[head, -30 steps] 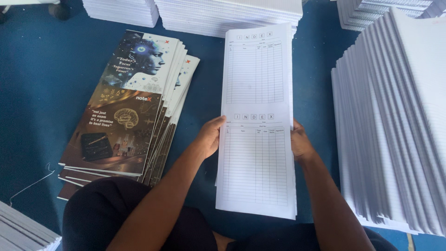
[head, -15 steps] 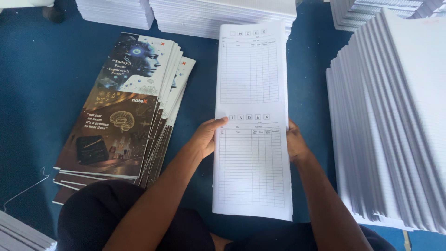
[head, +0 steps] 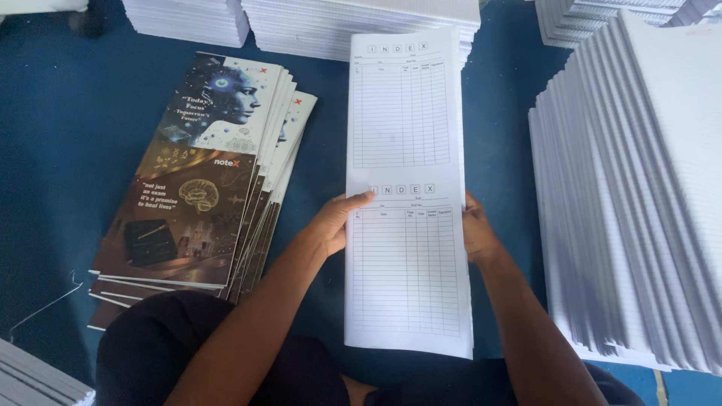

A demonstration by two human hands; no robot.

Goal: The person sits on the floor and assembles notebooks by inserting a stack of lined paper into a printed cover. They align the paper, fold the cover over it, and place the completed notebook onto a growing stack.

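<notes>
Since a second ago your tall white stack of ruled index sheets (head: 406, 195) has slid slightly toward your left and your grip sits a touch lower in view; otherwise both hands hold it as before. Your left hand (head: 335, 223) clasps the stack's left edge about halfway down, thumb pressed flat on the top sheet and the other fingers tucked under the edge, out of sight. Your right hand (head: 476, 231) grips the opposite edge at the same height; only its thumb side shows, so you cannot tell how those fingers lie beneath. The top sheet carries two printed table forms, one above your fingers and one below them. The stack rests on the blue floor covering (head: 68, 150), its near end close to your dark-clothed lap (head: 195, 353).

Just beyond your left fingers lies one fanned pile of glossy printed notebook covers (head: 195, 188), dark with a face and a brain pictured. Past your right fingers rises one large slanting stack of white ruled paper (head: 639, 188). Farther ahead of your fingers, along the top edge, sit three more white paper stacks (head: 361, 22), and one grey-edged pile (head: 30, 376) shows at the corner nearest your left elbow.
</notes>
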